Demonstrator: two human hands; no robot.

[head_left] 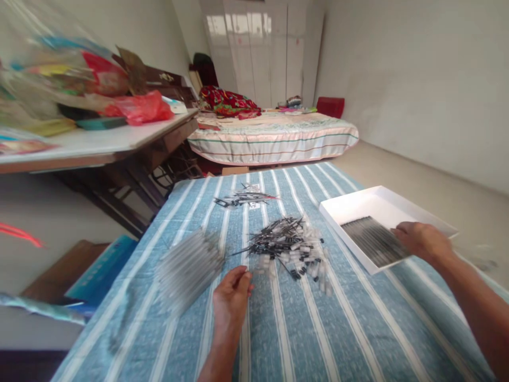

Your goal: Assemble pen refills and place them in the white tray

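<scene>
My left hand [231,297] rests on the blue striped cloth [350,329], fingers curled together, just left of a loose pile of thin black sticks with clear caps [288,246]. A blurred heap of clear tubes [189,265] lies to its left. My right hand [421,240] reaches into a shallow white tray [358,204] and lies on a neat row of dark sticks [371,240] packed there; its fingers are bent down onto them. Whether either hand holds a stick is hidden by blur.
A smaller bunch of dark sticks [244,197] lies farther back on the cloth. At the left stands a table [99,140] piled with bags. A bed [274,135] with a striped cover is behind, and a red box [330,106] stands by the wall.
</scene>
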